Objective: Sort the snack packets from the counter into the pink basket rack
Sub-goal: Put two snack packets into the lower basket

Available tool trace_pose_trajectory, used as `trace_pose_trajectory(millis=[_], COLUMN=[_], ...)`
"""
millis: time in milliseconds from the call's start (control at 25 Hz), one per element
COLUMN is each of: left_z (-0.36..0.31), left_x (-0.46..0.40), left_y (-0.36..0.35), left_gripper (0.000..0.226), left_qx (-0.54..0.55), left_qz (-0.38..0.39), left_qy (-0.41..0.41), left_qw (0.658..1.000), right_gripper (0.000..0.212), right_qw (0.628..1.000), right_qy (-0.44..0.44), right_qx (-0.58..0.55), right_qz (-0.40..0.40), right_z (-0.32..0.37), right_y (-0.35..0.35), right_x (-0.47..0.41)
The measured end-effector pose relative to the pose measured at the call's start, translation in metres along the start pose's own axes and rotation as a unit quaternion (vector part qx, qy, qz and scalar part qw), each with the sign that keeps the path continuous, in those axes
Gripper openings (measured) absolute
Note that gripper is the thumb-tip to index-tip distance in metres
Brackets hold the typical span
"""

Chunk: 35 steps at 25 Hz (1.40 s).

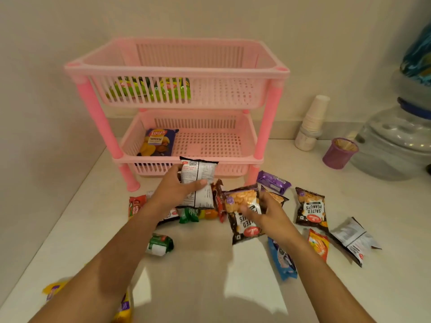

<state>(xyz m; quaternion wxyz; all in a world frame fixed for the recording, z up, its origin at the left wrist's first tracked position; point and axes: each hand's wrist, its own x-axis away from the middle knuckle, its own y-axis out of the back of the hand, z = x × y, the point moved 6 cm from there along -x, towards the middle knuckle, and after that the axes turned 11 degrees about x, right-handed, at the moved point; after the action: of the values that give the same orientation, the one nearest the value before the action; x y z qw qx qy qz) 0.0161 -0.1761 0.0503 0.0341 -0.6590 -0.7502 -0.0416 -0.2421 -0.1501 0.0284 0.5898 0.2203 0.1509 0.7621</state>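
Holding one salted-peanut packet [198,183] back-side up in your left hand [177,187] and a second peanut packet [245,213] pinched in your right hand [270,213], both at frame centre, you should lift them over the front rim into the lower tier [210,141] of the pink basket rack [177,66], right of the Lay's bag [158,143]. Keep like with like; more packets lie scattered on the counter [210,264].

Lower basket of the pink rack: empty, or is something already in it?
Not empty. One blue Lay's packet lies flat at the left end of the lower basket; the rest of its perforated floor shows bare.
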Motion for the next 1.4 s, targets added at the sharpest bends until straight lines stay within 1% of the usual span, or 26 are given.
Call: trace_pose_trajectory(millis=[120,200,320,400,480,560,680,760,840,880,960,1040,1120,1200,1240,1320,1360,1400], left_z=[-0.015,-0.023,-0.032,-0.036,-0.041,-0.041,-0.031,-0.019,-0.003,0.004,0.009,0.007,0.005,0.002,-0.001,-0.008,-0.011,-0.014], left_x=[-0.031,-0.058,-0.099,-0.125,-0.15,-0.175,-0.203,-0.213,-0.216,-0.215,-0.214,-0.214,-0.208,-0.201,-0.198,-0.195,-0.193,-0.192], left_y=[0.008,0.01,0.008,0.006,0.001,-0.004,-0.016,-0.024,-0.03,-0.033,-0.036,-0.036,-0.034,-0.033,-0.034,-0.039,-0.042,-0.045], left_gripper=[0.059,0.06,0.071,0.076,0.082,0.086,0.088,0.088,0.092,0.092,0.086,0.082,0.085,0.095,0.096,0.087,0.08,0.072], left_qx=[0.025,0.02,-0.049,-0.076,-0.107,-0.128,-0.146,-0.208,-0.266,-0.282,-0.306,-0.334,-0.39,-0.428,-0.443,-0.482,-0.502,-0.519], left_qz=[-0.014,-0.031,-0.076,-0.102,-0.098,-0.091,-0.071,-0.054,-0.031,-0.018,-0.006,-0.006,-0.01,-0.025,-0.035,-0.049,-0.052,-0.054], left_qy=[-0.006,-0.011,-0.018,-0.017,-0.017,-0.011,0.02,0.047,0.089,0.104,0.11,0.103,0.099,0.099,0.085,0.023,-0.008,-0.03], left_qw=[1.0,0.999,0.996,0.992,0.989,0.988,0.986,0.975,0.959,0.953,0.946,0.937,0.915,0.898,0.892,0.875,0.863,0.853], right_gripper=[0.033,0.029,0.037,0.04,0.05,0.06,0.075,0.086,0.091,0.088,0.075,0.067,0.059,0.051,0.05,0.053,0.051,0.046], right_qw=[0.996,0.994,0.99,0.987,0.982,0.976,0.968,0.961,0.955,0.953,0.946,0.931,0.911,0.899,0.899,0.883,0.866,0.853], right_qy=[0.004,0.013,0.022,0.038,0.042,0.026,-0.029,-0.078,-0.104,-0.11,-0.115,-0.122,-0.121,-0.106,-0.099,-0.064,-0.041,-0.023], right_qx=[-0.045,-0.049,-0.017,0.002,0.043,0.097,0.173,0.236,0.269,0.276,0.301,0.344,0.394,0.425,0.425,0.458,0.49,0.515], right_qz=[-0.073,-0.102,-0.136,-0.156,-0.178,-0.194,-0.177,-0.125,-0.069,-0.05,-0.029,-0.005,0.011,-0.009,-0.033,-0.086,-0.095,-0.086], right_z=[0.024,0.041,0.064,0.079,0.089,0.092,0.081,0.069,0.062,0.059,0.057,0.055,0.055,0.058,0.06,0.066,0.069,0.071], right_y=[0.008,0.011,0.012,0.014,0.017,0.02,0.014,0.008,0.004,0.003,0.002,0.0,-0.003,-0.004,-0.003,0.0,0.0,0.0], right_x=[-0.035,-0.063,-0.103,-0.128,-0.155,-0.182,-0.216,-0.233,-0.242,-0.245,-0.249,-0.252,-0.251,-0.249,-0.247,-0.245,-0.245,-0.246])
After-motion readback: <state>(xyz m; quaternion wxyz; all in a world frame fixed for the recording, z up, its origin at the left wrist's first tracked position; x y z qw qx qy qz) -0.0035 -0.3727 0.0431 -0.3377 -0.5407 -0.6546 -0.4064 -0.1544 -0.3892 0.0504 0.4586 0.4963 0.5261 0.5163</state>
